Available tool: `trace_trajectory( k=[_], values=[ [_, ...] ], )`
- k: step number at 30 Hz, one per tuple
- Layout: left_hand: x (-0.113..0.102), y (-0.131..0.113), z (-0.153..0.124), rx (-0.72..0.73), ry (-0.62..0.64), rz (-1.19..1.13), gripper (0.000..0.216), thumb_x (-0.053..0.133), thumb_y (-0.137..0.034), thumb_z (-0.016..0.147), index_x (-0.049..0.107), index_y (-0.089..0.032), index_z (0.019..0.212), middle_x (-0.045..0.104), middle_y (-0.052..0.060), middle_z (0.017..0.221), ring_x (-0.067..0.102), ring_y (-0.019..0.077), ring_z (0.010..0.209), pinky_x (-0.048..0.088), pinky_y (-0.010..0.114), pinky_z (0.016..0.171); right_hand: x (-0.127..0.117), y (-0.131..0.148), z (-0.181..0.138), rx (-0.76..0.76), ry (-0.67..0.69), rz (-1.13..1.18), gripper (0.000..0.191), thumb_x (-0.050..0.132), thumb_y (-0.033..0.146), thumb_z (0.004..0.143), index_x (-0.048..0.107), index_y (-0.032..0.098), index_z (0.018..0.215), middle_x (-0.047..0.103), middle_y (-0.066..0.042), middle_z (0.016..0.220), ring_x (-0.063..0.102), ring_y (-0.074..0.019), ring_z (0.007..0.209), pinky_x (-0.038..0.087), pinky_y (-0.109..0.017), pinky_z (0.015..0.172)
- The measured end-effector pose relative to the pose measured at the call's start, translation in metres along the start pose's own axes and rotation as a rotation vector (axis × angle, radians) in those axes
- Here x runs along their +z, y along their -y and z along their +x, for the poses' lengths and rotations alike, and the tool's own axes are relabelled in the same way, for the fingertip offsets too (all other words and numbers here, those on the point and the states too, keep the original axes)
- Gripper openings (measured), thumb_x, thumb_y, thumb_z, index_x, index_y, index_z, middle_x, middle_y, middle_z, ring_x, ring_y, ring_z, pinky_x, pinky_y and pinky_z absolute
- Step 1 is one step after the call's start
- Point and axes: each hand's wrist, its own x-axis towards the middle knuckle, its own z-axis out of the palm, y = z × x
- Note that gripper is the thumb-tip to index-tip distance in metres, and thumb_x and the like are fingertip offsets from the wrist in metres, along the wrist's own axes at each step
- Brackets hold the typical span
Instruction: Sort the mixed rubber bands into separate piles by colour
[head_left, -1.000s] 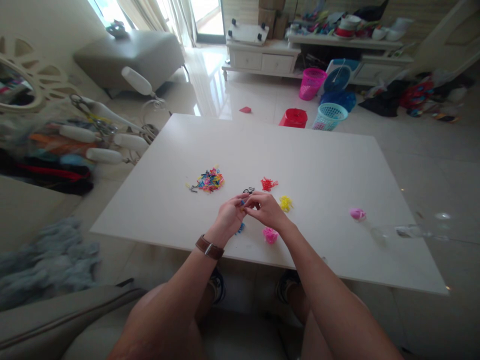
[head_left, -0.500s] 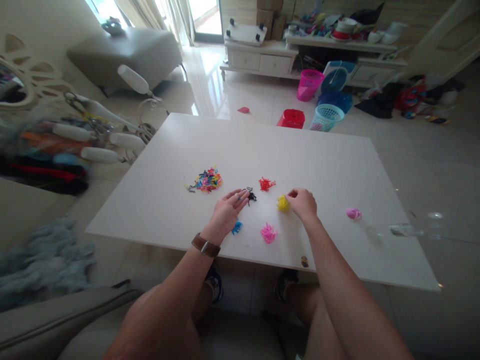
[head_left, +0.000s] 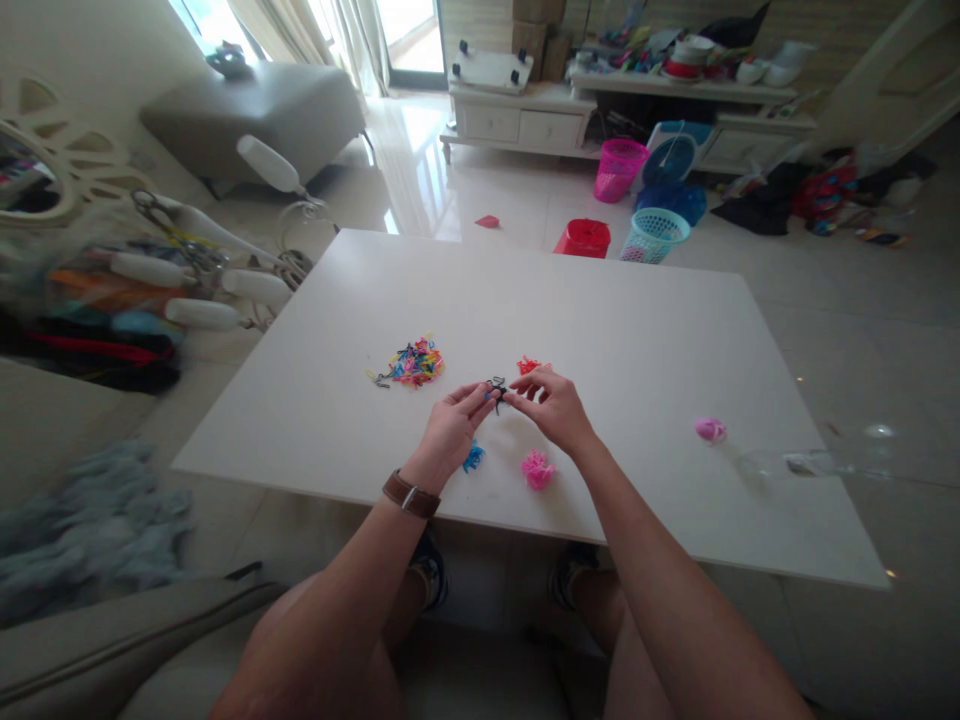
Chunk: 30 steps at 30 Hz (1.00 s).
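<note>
Two hands meet over the smooth white table (head_left: 600,320): right hand (head_left: 556,408) pinches a tiny wiry black tangle (head_left: 495,384); left hand (head_left: 450,432) touches it, grip unreadable. Red pile (head_left: 526,364) partly hidden.

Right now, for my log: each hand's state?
Left hand: fingers meet at the small black pieces; grip cannot be told.
Right hand: fingers at the same pieces; cannot be told.

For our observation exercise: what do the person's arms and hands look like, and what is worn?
Both forearms are bare, no sleeves showing. The left hand has a brown strap with a metal buckle at its wrist. The right hand has nothing worn; no gloves.
</note>
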Motion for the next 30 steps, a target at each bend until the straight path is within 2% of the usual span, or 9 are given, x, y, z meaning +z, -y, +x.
trace_trajectory(
  k=[3, 7, 17, 23, 30],
  values=[
    [-0.001, 0.001, 0.001, 0.002, 0.017, 0.011, 0.009, 0.08, -0.012, 0.078, 0.073, -0.01, 0.083, 0.074, 0.006, 0.088, 0.07, 0.0103, 0.081, 0.054, 0.024, 0.089, 0.013, 0.005, 0.002, 0.034, 0.065, 0.074, 0.022, 0.077, 0.04, 0.08, 0.075, 0.02, 0.088, 0.074, -0.004, 0.082, 0.066, -0.016, 0.072, 0.051, -0.028, 0.066],
    [-0.003, 0.001, 0.003, 0.013, 0.035, 0.012, 0.011, 0.082, -0.013, 0.075, 0.075, -0.01, 0.083, 0.075, 0.007, 0.087, 0.069, 0.0099, 0.08, 0.053, 0.021, 0.083, 0.021, 0.004, 0.002, 0.058, 0.078, 0.131, 0.015, 0.076, 0.032, 0.08, 0.076, 0.02, 0.089, 0.077, -0.004, 0.082, 0.069, -0.0164, 0.073, 0.053, -0.028, 0.067],
    [-0.008, -0.002, 0.0, 0.112, 0.057, 0.109, 0.03, 0.091, -0.015, 0.057, 0.074, -0.011, 0.081, 0.075, 0.007, 0.079, 0.07, 0.0136, 0.077, 0.054, 0.03, 0.087, 0.027, 0.004, -0.001, 0.117, 0.017, 0.178, 0.016, 0.073, 0.031, 0.079, 0.079, 0.018, 0.086, 0.077, -0.005, 0.077, 0.07, -0.0175, 0.067, 0.053, -0.029, 0.064],
    [-0.008, -0.003, 0.001, 0.118, 0.036, 0.113, 0.025, 0.089, -0.019, 0.064, 0.072, -0.011, 0.08, 0.073, 0.005, 0.079, 0.069, 0.0129, 0.077, 0.053, 0.031, 0.09, 0.029, 0.004, 0.0, 0.127, 0.02, 0.155, 0.017, 0.073, 0.034, 0.078, 0.077, 0.017, 0.08, 0.076, -0.005, 0.074, 0.067, -0.0168, 0.065, 0.052, -0.028, 0.062],
    [-0.005, 0.0, 0.004, 0.086, 0.034, 0.124, 0.017, 0.085, -0.016, 0.07, 0.07, -0.012, 0.079, 0.072, 0.005, 0.08, 0.069, 0.0123, 0.075, 0.053, 0.033, 0.093, 0.025, 0.004, 0.001, 0.149, 0.035, 0.141, 0.014, 0.071, 0.031, 0.077, 0.073, 0.017, 0.078, 0.073, -0.004, 0.073, 0.065, -0.0159, 0.065, 0.051, -0.028, 0.062]
  ],
)
